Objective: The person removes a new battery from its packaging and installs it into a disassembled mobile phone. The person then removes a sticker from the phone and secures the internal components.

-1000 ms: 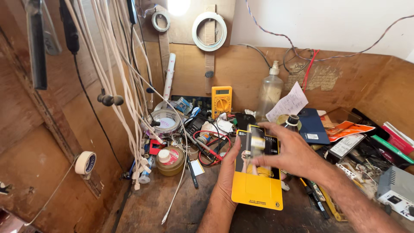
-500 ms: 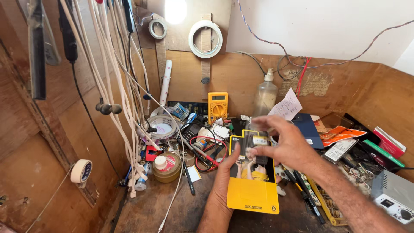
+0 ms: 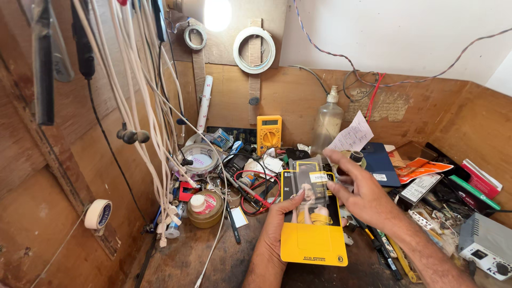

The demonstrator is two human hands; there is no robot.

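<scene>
A flat yellow pack (image 3: pixel 313 234) with a clear sleeve and a dark upper part sits upright between the two hands, over the wooden bench (image 3: pixel 213 261). The left hand (image 3: pixel 280 221) grips its left edge, thumb on the front and fingers behind. The right hand (image 3: pixel 365 194) is spread wide just right of the pack's top, fingers loose and holding nothing; whether its fingertips touch the pack's edge I cannot tell.

Just left of the left hand lie a black pen (image 3: pixel 232 226) and a red probe lead (image 3: pixel 256 194). Further left stands a small amber jar (image 3: pixel 205 209) with a red-and-white lid, and beyond it a bundle of white cables (image 3: pixel 154 133) hangs down from above. A tape roll (image 3: pixel 98 214) hangs on the left wall.

Behind the hands, against the back board, stand a yellow multimeter (image 3: pixel 269 134) and a clear bottle (image 3: pixel 326 124), with a slip of paper (image 3: pixel 353 136) beside it. Right of the right hand lie a blue booklet (image 3: pixel 380 160), orange packets (image 3: pixel 421 168) and, well off at the edge, a grey unit (image 3: pixel 488 245). Two white tape rings (image 3: pixel 255 50) hang on the board near a lit bulb (image 3: pixel 217 13).
</scene>
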